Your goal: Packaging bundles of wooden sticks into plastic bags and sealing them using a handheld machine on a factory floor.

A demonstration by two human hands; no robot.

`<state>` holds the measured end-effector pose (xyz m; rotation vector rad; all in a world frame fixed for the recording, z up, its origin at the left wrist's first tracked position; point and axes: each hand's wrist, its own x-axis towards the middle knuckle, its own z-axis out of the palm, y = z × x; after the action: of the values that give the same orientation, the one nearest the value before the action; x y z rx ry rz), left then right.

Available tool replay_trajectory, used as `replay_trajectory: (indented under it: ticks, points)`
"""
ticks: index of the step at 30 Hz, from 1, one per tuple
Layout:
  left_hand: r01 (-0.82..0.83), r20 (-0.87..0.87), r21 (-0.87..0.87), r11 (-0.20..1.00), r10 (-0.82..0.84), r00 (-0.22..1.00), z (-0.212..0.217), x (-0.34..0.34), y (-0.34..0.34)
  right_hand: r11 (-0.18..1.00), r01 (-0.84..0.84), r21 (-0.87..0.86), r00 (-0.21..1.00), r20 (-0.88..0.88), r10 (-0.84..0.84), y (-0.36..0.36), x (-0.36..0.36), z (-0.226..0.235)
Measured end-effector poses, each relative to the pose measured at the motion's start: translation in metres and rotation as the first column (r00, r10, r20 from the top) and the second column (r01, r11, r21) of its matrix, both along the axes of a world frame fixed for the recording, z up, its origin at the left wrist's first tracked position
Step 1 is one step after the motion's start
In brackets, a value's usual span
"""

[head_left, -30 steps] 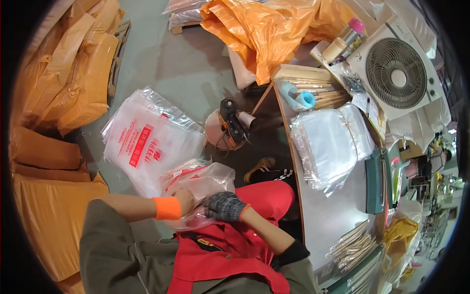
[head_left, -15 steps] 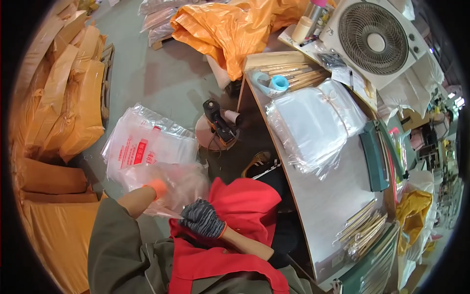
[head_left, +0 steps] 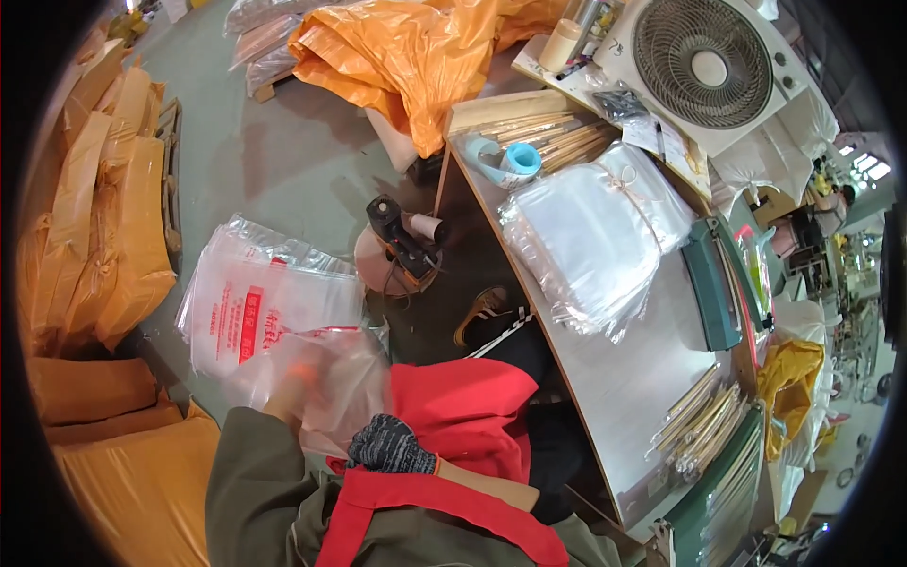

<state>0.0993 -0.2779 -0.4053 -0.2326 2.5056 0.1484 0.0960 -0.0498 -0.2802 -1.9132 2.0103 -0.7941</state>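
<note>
My right hand, in a grey-and-black knit glove, is closed at the near edge of a thin, see-through plastic bag, close to my red apron. My left hand, in an orange glove, shows faintly through the film of that bag; its fingers are blurred and I cannot tell how they sit. Just beyond lies a fanned stack of clear plastic bags with red print, partly covered by the bag at my hands.
To the right, a table bears tied clear bags, bundled thin sticks, a green metal device and a box fan. A black device with a thread cone stands beyond my knees. Orange-wrapped bundles line the left.
The orange-gloved left hand has gone further behind the bag's film. The bag now spreads wider between my hands. My view has shifted slightly, so the surroundings sit further left.
</note>
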Motion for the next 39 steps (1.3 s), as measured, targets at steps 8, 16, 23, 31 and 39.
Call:
replay_trajectory:
  ticks: [8,16,23,31,39]
  points:
    - [0.005,0.064,0.01,1.0,-0.005,0.998,0.047,-0.011,0.034,0.998,0.035,-0.051,0.997,0.072,-0.031,-0.004,0.01,-0.031]
    - [-0.041,0.103,-0.013,0.999,0.042,0.994,0.118,-0.045,0.031,0.984,-0.135,-0.114,0.99,0.031,0.139,0.007,-0.031,0.072]
    - [0.016,0.106,-0.01,1.0,-0.014,0.994,0.137,0.043,0.01,1.0,-0.009,0.006,0.992,-0.127,0.01,0.026,-0.05,0.049]
    - [0.404,-0.008,0.072,0.912,-0.404,0.915,0.14,-0.04,0.147,0.728,0.684,0.041,0.56,-0.669,-0.488,0.106,-0.035,0.03]
    - [0.74,-0.167,0.351,0.574,-0.739,0.652,0.198,-0.16,0.204,-0.309,0.923,-0.228,-0.339,-0.106,-0.935,0.339,0.002,0.056]
